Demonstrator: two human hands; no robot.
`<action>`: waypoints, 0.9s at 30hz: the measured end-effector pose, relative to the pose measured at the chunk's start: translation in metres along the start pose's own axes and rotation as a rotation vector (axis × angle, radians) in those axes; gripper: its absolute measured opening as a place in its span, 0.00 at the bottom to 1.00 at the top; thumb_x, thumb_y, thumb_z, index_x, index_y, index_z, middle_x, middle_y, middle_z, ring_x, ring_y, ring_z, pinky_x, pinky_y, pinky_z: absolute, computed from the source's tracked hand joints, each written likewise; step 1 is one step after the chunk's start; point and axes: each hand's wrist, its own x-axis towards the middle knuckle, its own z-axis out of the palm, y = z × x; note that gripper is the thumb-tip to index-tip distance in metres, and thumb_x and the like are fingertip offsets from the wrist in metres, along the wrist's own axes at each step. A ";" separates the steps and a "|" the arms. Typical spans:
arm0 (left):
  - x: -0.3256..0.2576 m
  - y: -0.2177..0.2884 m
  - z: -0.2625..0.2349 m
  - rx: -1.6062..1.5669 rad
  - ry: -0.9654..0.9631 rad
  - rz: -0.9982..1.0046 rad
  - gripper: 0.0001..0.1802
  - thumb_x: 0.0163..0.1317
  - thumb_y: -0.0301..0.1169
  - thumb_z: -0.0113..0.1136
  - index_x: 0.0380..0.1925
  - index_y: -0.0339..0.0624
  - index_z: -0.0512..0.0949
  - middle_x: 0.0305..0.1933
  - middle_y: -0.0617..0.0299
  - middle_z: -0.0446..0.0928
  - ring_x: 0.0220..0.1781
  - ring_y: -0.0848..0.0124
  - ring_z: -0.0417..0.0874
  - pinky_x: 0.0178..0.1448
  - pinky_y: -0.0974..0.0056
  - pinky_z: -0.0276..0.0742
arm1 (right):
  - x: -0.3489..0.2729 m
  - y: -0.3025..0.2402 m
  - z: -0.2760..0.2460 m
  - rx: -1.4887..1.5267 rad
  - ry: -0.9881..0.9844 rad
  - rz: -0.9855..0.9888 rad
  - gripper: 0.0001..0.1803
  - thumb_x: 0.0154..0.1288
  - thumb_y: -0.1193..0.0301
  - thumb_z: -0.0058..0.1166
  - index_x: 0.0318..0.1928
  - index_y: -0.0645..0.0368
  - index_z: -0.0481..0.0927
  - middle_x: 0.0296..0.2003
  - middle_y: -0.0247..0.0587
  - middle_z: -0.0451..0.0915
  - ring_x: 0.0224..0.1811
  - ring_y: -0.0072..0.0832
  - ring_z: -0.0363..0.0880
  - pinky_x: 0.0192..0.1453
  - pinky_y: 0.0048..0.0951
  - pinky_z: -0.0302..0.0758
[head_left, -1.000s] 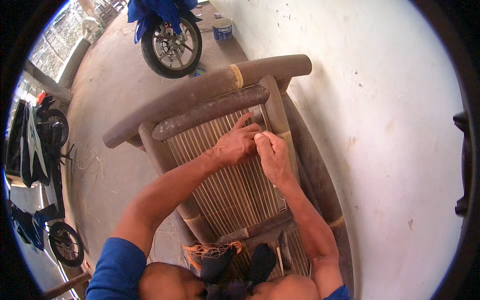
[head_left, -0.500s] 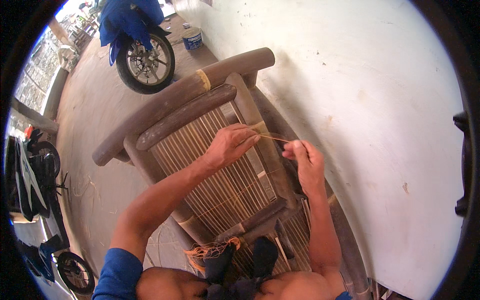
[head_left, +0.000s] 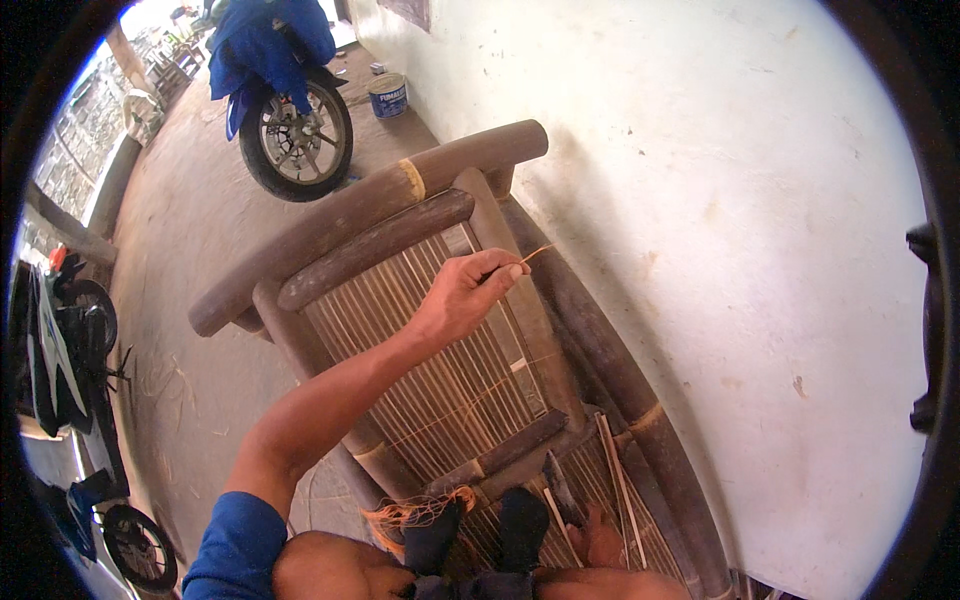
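My left hand [head_left: 468, 292] is closed in a pinch on an orange string [head_left: 538, 253], whose thin end sticks out past the thumb. It is over the slatted back of a dark bamboo chair [head_left: 372, 250], by the right upright. Low down, my right hand [head_left: 598, 542] is among the seat slats, beside loose pale bamboo strips [head_left: 622, 490] and a dark flat piece [head_left: 558, 478]; its fingers are partly hidden. A tangle of orange string [head_left: 418, 514] lies by my feet, in dark socks, on the seat. One strand of string runs across the lower back slats.
A white wall [head_left: 760, 250] rises close on the right. Beyond the chair stand a motorbike under a blue cover [head_left: 270, 50] and a blue-and-white can [head_left: 388, 97]. Another motorbike [head_left: 85, 380] is at the left edge. The chair's thick armrest [head_left: 600, 330] runs along the wall.
My right hand has let go of the string and dropped from beside the chair back to the seat slats. My left hand stays almost in place, still pinching the string.
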 end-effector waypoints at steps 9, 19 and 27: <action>-0.009 0.008 0.005 -0.021 0.012 0.098 0.23 0.77 0.48 0.58 0.48 0.36 0.86 0.30 0.65 0.78 0.32 0.76 0.73 0.37 0.61 0.73 | -0.005 0.006 0.019 0.064 -0.096 0.087 0.41 0.68 0.52 0.64 0.72 0.61 0.64 0.54 0.69 0.79 0.51 0.63 0.82 0.54 0.59 0.78; -0.071 -0.012 -0.034 0.717 -0.760 -0.122 0.27 0.74 0.47 0.58 0.29 0.30 0.82 0.22 0.46 0.76 0.29 0.51 0.83 0.41 0.48 0.80 | 0.021 -0.039 0.001 0.027 0.332 -0.211 0.28 0.72 0.58 0.60 0.64 0.62 0.73 0.50 0.61 0.79 0.50 0.59 0.80 0.51 0.55 0.78; -0.061 -0.068 0.008 1.164 -0.431 0.618 0.27 0.67 0.49 0.63 0.61 0.48 0.78 0.66 0.55 0.75 0.67 0.51 0.75 0.83 0.42 0.55 | 0.076 -0.119 -0.063 0.392 0.052 -0.392 0.28 0.77 0.59 0.56 0.68 0.63 0.69 0.45 0.63 0.83 0.47 0.60 0.84 0.54 0.53 0.80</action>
